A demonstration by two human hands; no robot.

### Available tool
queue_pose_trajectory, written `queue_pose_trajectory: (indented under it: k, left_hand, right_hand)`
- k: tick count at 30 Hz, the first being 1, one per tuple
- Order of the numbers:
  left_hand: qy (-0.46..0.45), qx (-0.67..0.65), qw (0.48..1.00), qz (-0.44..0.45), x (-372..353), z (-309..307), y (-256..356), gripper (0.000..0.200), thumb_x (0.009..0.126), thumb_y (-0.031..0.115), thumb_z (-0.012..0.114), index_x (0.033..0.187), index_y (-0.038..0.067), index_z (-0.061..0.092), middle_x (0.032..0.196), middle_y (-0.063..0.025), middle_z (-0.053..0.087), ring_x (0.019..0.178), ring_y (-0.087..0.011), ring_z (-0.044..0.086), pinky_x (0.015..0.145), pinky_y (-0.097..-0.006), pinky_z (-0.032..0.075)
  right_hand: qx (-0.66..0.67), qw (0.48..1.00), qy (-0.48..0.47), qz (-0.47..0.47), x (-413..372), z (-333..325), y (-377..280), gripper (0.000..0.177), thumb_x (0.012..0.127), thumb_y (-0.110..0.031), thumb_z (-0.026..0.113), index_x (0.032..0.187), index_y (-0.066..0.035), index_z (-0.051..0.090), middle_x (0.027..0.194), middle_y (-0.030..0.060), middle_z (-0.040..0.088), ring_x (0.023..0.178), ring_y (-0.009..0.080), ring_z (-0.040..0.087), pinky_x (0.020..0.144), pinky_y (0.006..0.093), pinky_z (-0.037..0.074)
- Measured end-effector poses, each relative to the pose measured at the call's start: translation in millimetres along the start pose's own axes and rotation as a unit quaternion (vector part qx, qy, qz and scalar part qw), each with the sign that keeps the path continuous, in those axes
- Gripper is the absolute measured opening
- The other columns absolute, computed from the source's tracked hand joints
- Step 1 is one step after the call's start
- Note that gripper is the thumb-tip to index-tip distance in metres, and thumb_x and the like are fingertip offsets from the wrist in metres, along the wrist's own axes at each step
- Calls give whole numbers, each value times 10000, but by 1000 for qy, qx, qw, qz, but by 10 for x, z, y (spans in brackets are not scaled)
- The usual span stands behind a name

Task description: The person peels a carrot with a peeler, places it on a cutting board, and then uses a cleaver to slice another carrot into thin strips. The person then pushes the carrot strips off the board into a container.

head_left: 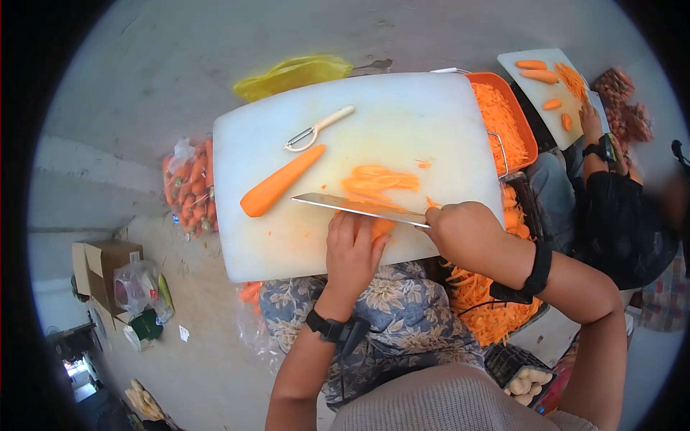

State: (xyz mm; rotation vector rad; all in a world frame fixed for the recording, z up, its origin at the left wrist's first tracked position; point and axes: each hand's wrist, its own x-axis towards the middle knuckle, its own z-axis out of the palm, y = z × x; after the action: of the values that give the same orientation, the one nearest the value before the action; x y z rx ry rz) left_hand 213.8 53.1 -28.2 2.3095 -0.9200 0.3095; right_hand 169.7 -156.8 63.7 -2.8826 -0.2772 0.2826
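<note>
My right hand (460, 228) is closed round the handle of a knife (363, 207), whose blade points left across the white cutting board (424, 122). Below the blade, my left hand (352, 248) presses its fingers on a carrot piece (382, 228) that is partly hidden by the hand and knife. Thin carrot slices (377, 181) lie in a pile just above the blade. A whole peeled carrot (282, 181) rests to the left, with a white peeler (320, 128) above it.
An orange tub (532, 136) of shredded carrot stands right of the board, with more shreds (492, 305) below. Bagged carrots (190, 190) are at the left. At the upper right, a co-worker's hand (591, 122) is at another board (535, 86). A cardboard box (108, 269) sits lower left.
</note>
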Motion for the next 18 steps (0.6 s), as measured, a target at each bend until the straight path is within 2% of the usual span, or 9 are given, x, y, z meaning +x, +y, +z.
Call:
queue_pose_trajectory:
  k: [5,7,14,16,18]
  left_hand:
    - [4,9,1000,-9,-27,50,-24,465,780,194,737,1171,-2,579,1164,-203,508,1123,-407,482,955,-494,425]
    - [16,16,1000,-4,-26,41,-7,441,781,183,734,1152,-1,582,1160,-198,511,1109,-402,488,950,-484,431]
    - [16,9,1000,-9,-50,34,0,420,777,186,737,1130,7,594,1157,-185,516,1107,-386,493,957,-461,431]
    - [19,20,1000,-7,-29,27,11,427,779,188,738,1140,10,597,1153,-176,520,1109,-378,491,961,-456,431]
    - [16,22,1000,-10,-33,37,13,432,780,189,738,1146,10,596,1153,-171,520,1113,-372,490,963,-453,431]
  right_hand:
    - [-6,1000,-20,0,-67,-60,-45,194,869,-211,611,787,-36,619,646,151,644,584,326,650,546,419,514]
    - [-31,999,-7,-18,-130,-61,-3,290,889,-283,616,738,-36,597,585,140,615,531,309,631,503,405,503]
    - [-35,999,-39,-11,-92,-76,2,273,883,-268,621,759,-27,594,575,142,607,517,312,622,495,414,494]
    - [-14,993,-110,28,-41,-158,-35,94,813,-113,599,815,-24,629,680,165,656,625,329,660,582,438,521]
    - [-11,993,-115,31,4,-184,-45,96,813,-111,596,821,-23,633,684,167,657,631,330,661,587,438,523]
